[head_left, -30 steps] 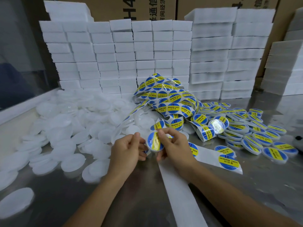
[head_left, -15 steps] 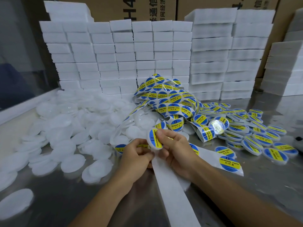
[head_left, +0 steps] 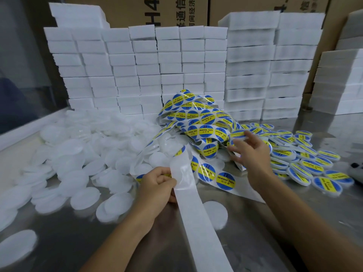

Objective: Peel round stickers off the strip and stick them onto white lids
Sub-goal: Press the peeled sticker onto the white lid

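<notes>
My left hand (head_left: 157, 185) grips the white backing strip (head_left: 193, 209) where it bends, next to a row of round blue-and-yellow stickers (head_left: 225, 180). The empty backing runs toward me across the table. My right hand (head_left: 253, 154) is stretched out to the right and pinches a stickered lid (head_left: 238, 133) between thumb and forefinger, beside the tangled heap of sticker strip (head_left: 204, 130). Plain white lids (head_left: 88, 154) lie heaped on the left. One plain lid (head_left: 215, 214) lies by the strip.
Several stickered lids (head_left: 306, 165) are piled at the right on the metal table (head_left: 294, 222). Stacks of white foam blocks (head_left: 149, 65) wall off the back, with cardboard boxes (head_left: 176, 10) behind. A dark object (head_left: 355, 165) sits at the right edge.
My right hand has carried the stickered lid away from my left hand, up and to the right. My left hand has dropped lower and now holds the strip alone.
</notes>
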Demonstrator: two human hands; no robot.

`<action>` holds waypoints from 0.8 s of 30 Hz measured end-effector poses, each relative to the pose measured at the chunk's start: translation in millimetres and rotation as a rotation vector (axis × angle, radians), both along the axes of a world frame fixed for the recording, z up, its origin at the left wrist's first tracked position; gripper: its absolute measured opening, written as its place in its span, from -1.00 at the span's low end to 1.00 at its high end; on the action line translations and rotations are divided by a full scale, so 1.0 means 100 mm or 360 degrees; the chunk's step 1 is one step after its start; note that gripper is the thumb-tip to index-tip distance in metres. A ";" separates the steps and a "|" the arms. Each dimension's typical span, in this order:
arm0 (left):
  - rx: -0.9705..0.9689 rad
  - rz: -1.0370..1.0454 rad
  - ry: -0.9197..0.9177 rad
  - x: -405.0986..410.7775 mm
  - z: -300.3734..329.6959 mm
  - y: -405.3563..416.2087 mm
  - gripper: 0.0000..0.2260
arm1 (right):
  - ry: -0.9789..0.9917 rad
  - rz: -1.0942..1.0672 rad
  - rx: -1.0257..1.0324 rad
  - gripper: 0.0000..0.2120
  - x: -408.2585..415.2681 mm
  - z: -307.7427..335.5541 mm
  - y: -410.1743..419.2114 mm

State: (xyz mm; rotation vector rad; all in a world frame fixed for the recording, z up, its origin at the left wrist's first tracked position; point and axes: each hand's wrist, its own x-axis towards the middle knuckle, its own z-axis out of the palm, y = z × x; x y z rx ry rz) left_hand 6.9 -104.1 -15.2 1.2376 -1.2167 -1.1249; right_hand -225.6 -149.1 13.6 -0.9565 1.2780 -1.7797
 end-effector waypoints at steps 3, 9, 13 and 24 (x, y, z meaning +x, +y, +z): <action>0.0010 -0.0014 -0.0026 0.00 -0.02 -0.01 -0.81 | -0.0028 0.0027 -0.0030 -0.28 -0.18 0.03 -0.08; 0.0025 -0.0029 -0.0124 0.00 -0.05 -0.04 -0.81 | -0.0284 0.0088 -0.0018 -0.21 -0.38 0.06 -0.21; 0.0019 -0.0025 -0.0161 0.00 -0.05 -0.05 -0.82 | -0.0511 0.0118 -0.0049 -0.19 -0.42 0.06 -0.22; -0.0039 -0.0052 -0.0116 -0.01 0.01 0.00 -0.71 | -0.0114 0.0185 0.0112 -0.76 -0.07 0.08 0.00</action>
